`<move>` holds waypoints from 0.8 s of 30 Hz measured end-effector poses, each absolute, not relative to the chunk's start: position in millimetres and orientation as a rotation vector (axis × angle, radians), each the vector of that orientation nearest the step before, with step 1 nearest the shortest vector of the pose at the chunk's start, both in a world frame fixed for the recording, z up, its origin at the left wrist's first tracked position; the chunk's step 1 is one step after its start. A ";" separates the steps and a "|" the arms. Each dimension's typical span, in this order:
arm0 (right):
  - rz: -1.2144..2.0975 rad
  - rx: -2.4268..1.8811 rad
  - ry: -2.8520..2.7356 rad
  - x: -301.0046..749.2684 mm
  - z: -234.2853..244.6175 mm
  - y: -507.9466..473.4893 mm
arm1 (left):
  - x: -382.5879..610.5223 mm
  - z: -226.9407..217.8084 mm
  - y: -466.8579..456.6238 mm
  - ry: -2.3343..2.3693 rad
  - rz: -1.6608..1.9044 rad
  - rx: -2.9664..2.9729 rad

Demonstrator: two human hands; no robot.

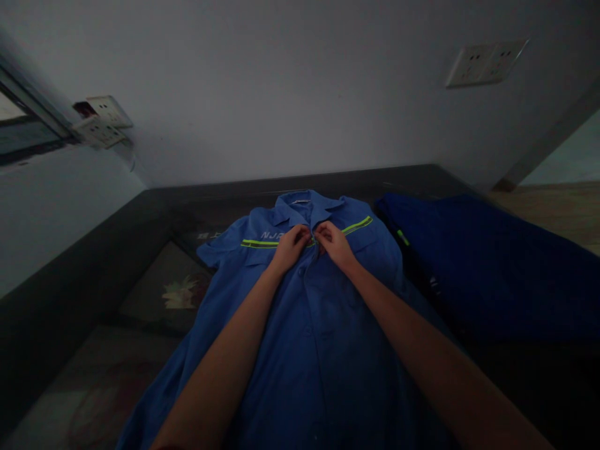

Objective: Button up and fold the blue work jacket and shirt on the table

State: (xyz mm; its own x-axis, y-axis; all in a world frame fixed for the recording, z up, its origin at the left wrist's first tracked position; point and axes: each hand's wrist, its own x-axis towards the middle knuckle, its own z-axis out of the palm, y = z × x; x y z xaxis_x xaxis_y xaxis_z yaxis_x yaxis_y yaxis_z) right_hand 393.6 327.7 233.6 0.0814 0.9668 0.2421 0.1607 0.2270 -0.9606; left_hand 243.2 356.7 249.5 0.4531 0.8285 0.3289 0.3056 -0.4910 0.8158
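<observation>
A blue short-sleeved work shirt (290,350) lies spread front side up, its collar at the far end. Yellow-green striped bands cross its chest, and pale letters show above the left one. My left hand (293,245) pinches the shirt's front edge just below the collar. Opposite it, my right hand (334,242) pinches the other front edge, the fingertips of both hands nearly meeting. Below the hands, a button (301,271) shows on the placket, which is unfastened there. Whatever lies between the fingertips is too small and dark to make out.
A darker blue folded garment (497,262) lies to the right of the shirt. The dark surface (159,209) beneath has a raised edge against the grey wall (290,94). Wall sockets (487,62) are at the upper right, with more sockets (100,122) at the left.
</observation>
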 end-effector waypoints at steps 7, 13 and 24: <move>0.715 -1.267 -1.455 394.3 231.3 327.2 | 247.7 247.9 359.3 0.903 1.002 1.845; 0.538 -1.307 -1.667 394.3 234.6 324.4 | 244.6 246.9 361.7 0.828 1.007 1.768; 0.547 -1.284 -1.647 395.1 230.8 327.6 | 243.8 246.6 360.1 0.795 0.916 1.816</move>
